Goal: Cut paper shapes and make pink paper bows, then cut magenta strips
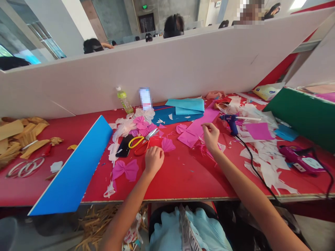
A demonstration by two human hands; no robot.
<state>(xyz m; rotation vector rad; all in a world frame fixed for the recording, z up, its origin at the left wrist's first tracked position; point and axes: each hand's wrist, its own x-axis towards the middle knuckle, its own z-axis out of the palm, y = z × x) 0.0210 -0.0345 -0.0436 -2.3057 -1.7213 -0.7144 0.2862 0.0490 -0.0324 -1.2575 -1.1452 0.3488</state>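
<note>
My left hand (154, 159) rests on the red table (183, 174) with its fingers curled under, right beside a folded pink paper fan (168, 144); what it holds, if anything, is hidden. My right hand (210, 136) hovers over a sheet of pink paper (201, 127), fingers pinched together at its edge. Yellow-and-red scissors (142, 142) lie just left of my left hand, next to a black phone (124, 146). A pink paper bow (125, 169) lies near the front left.
A blue board (75, 170) leans over the table's front edge at left. A blue glue gun (230, 122) with a black cord, white scraps (267, 157), a purple tool (300, 160), a green board (303, 115), blue paper (183, 108) and a bottle (124, 100) lie around. A white partition stands behind.
</note>
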